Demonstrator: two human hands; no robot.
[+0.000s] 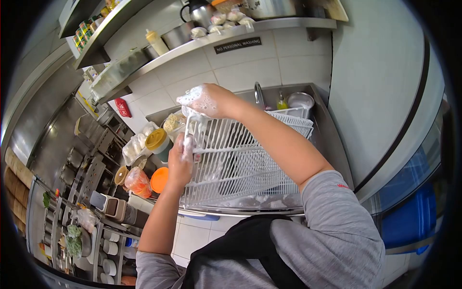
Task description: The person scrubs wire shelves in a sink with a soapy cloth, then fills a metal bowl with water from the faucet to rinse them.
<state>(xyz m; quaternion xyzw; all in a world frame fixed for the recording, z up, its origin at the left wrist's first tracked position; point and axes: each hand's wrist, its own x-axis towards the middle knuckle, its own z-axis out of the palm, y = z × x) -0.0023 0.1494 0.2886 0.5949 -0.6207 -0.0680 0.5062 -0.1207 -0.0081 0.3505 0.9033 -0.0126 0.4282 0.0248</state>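
A white wire rack (pixel 226 166), streaked with suds, is tilted across the sink in front of me. My left hand (pixel 182 153) is closed around its left edge, with foam on the fingers. At the rack's upper left corner is my right hand (pixel 204 100), thickly covered in foam, its fingers curled. Whatever lies inside those fingers is hidden by the suds and the hand itself. Another white wire rack (pixel 293 120) shows behind the first, partly covered by my right forearm.
The metal sink (pixel 332 154) has a tap (pixel 260 94), a bottle of yellow-green liquid (pixel 282 102) and a metal bowl (pixel 301 100) at its back. Left stand a yellow-lidded tub (pixel 156 139) and an orange lid (pixel 160 180). A loaded shelf (pixel 293 24) runs above.
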